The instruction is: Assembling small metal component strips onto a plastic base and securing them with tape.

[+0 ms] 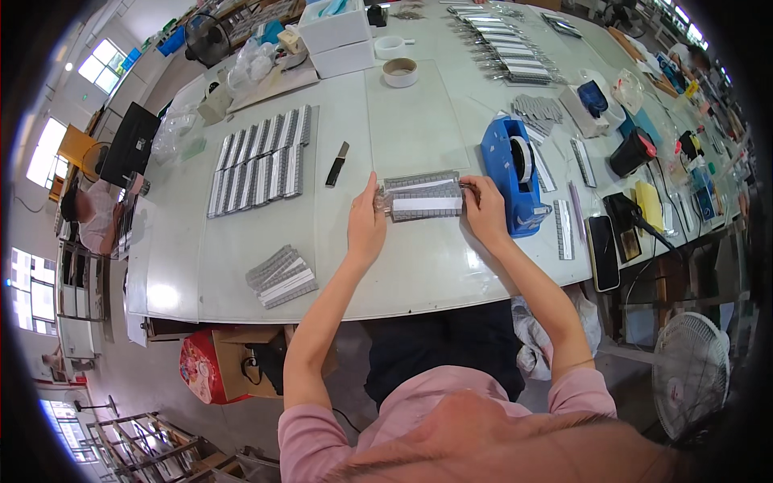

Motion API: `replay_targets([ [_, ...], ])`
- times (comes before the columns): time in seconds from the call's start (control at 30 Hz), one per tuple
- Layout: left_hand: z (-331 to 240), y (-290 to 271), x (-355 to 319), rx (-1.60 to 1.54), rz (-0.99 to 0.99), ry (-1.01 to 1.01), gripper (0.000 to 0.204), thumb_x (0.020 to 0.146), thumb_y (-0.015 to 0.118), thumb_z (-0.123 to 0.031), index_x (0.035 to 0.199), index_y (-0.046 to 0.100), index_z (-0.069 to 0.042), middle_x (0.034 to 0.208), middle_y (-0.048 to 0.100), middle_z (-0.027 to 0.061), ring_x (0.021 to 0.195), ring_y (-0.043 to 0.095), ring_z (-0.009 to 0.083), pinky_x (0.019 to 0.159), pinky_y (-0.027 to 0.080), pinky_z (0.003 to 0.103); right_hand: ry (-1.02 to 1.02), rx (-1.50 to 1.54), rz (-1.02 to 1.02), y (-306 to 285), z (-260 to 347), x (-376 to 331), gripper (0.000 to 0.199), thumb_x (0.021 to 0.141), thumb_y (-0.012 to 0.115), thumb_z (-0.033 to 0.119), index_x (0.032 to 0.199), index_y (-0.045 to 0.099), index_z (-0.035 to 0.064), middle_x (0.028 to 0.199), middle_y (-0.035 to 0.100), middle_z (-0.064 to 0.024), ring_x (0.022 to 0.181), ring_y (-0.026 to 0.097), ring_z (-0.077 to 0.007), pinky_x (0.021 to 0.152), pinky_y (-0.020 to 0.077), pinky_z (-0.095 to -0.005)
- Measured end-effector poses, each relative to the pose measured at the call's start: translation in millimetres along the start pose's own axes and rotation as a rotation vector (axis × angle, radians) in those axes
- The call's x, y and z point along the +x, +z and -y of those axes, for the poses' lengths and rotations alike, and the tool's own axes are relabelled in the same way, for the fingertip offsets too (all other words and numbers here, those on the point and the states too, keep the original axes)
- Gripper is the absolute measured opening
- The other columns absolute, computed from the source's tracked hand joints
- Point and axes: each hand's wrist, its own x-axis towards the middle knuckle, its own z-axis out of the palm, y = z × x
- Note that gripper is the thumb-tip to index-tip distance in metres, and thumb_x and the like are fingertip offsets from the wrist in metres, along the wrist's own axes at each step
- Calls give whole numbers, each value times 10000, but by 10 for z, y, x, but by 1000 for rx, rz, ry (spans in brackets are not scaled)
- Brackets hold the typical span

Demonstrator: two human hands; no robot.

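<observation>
Stack of grey strips (424, 214), gripped at both ends

Left hand (367, 221) grasps the stack's left end, right hand (485, 211) its right end, at frame centre. Any print on the white bands (425, 204) is too small to read. One blue tape dispenser (499, 173) stands right of centre, one knife (336, 167) left; two loose tape rolls (400, 81) sit upper centre. Table (370, 298) edge curves below both hands.

Glossy film packet (427, 204); smooth, shiny tabletop (419, 270); plastic tape dispenser (504, 173)
</observation>
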Motion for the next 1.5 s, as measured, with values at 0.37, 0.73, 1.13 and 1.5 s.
replay_targets([
  [0.37,-115,-67,-388,36,-8,23,655,926,474,18,1551,275,12,1304,561,269,1214,515,419,1042,407,485,22,-183,90,-197,380,-188,499,875,650,39,1362,545,46,1229,573,-163,1070,579,-325,953,460,-412],
  [0.73,-368,-123,-870,27,-53,-3,636,922,471,23,1527,278,63,1276,622,227,1247,494,416,1075,369,493,-285,-566,463,602,338,284,645,978,550,405,1445,460,-30,1468,483,-249,1413,390,-406,1169,261,-529],
  [1.13,-824,117,-1679,200,-55,146,553,873,655,-139,1412,540,-85,1462,502,132,1382,419,378,1138,289,568,-341,-512,534,193,592,-124,752,950,608,372,1548,320,19,1606,293,-224,1508,223,-399,1201,141,-577],
  [1.5,-968,29,-1655,180,54,366,423,848,679,-127,1271,678,-118,1344,611,75,1314,514,317,1143,277,565,-546,-542,381,-92,582,-753,346,767,737,172,1109,696,137,1256,632,-42,1227,540,-265,1040,410,-468],
])
